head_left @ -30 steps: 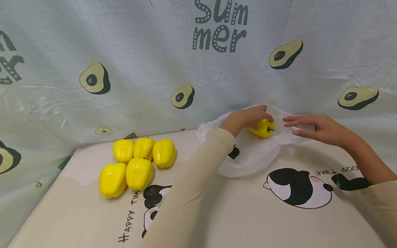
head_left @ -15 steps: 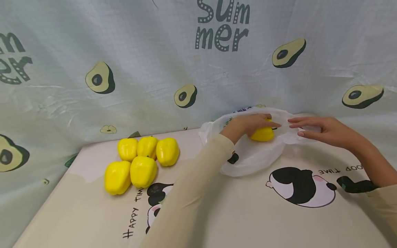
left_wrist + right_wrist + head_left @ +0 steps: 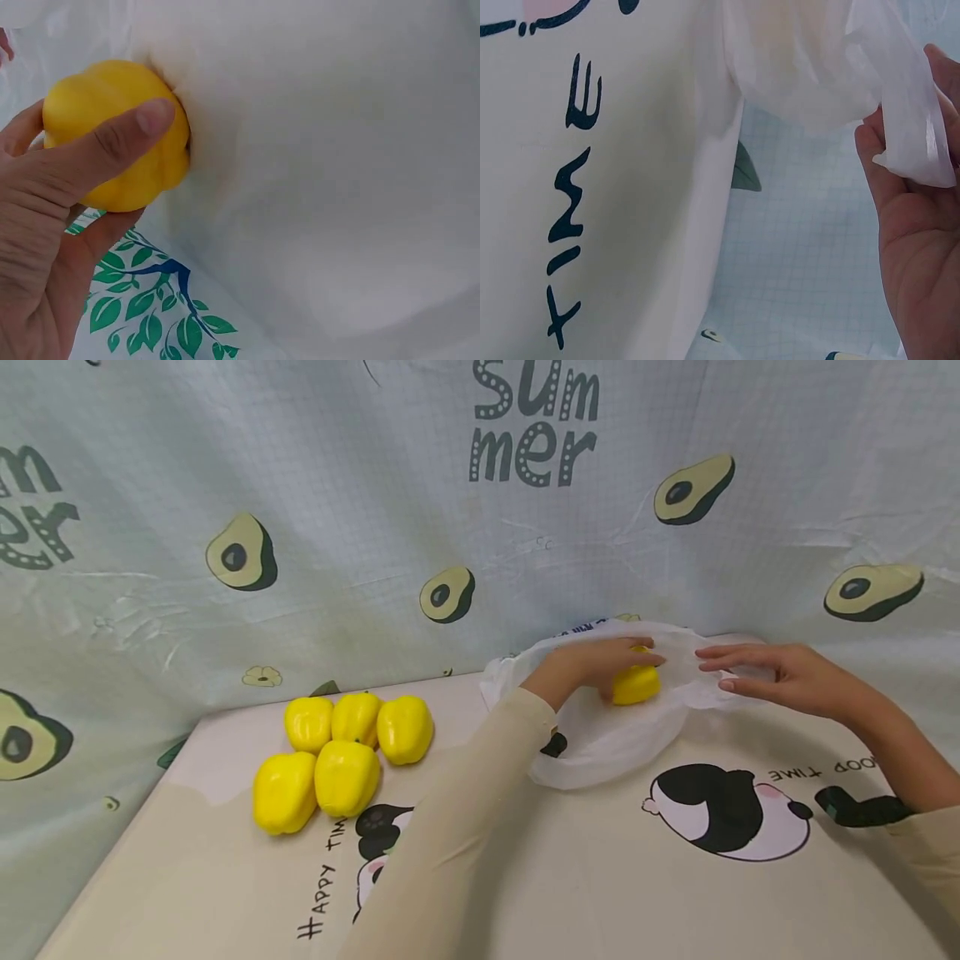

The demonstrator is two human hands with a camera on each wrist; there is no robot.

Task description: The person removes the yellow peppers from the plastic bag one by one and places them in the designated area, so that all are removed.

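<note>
My left hand point(image 3: 588, 667) reaches inside a white plastic bag point(image 3: 611, 764) and grips a yellow bell pepper point(image 3: 637, 687). In the left wrist view the thumb lies across the pepper point(image 3: 101, 97), with fingers behind and below it, close against the bag wall. My right hand point(image 3: 798, 681) is at the bag's right side. The right wrist view has a strip of the bag point(image 3: 915, 127) running between the right thumb and fingers into the palm, and the hand holds it. Part of the fingers is hidden by the plastic.
Several yellow bell peppers point(image 3: 347, 777) sit grouped on the left of the table point(image 3: 585, 877), whose cover has printed pandas and lettering. Behind the table hangs a pale curtain point(image 3: 337, 485) with avocado prints. The bag stands at the table's back edge, against the curtain.
My left hand has turned the pepper so its stem no longer shows, and both have moved slightly lower in the bag. The right hand stays at the bag's side.
</note>
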